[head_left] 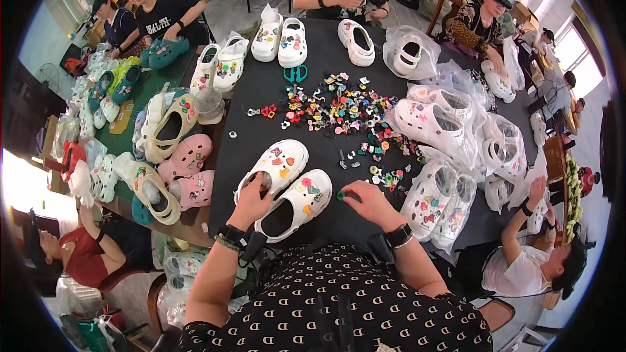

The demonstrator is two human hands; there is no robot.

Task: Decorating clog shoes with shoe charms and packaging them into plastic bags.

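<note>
Two white clogs with holes and colourful charms lie side by side in front of me, toes pointing away. My left hand [254, 197] grips the left clog [282, 161] at its opening, with some fingers hidden inside. The right clog [306, 199] rests against it, beside my left wrist. Just right of that clog, my right hand [368, 201] pinches a small green charm [340, 195] between thumb and fingertips. Beyond the clogs, a loose heap of small multicoloured shoe charms [345, 107] spreads over the dark table [257, 94].
Bagged white clogs [438, 120] crowd the table's right side. Beige clogs [156, 192] and pink clogs [189, 160] are piled at left. Teal-handled scissors [295, 74] lie beyond the charms, near more white clogs [293, 42]. Several people sit around the tables, some handling clogs.
</note>
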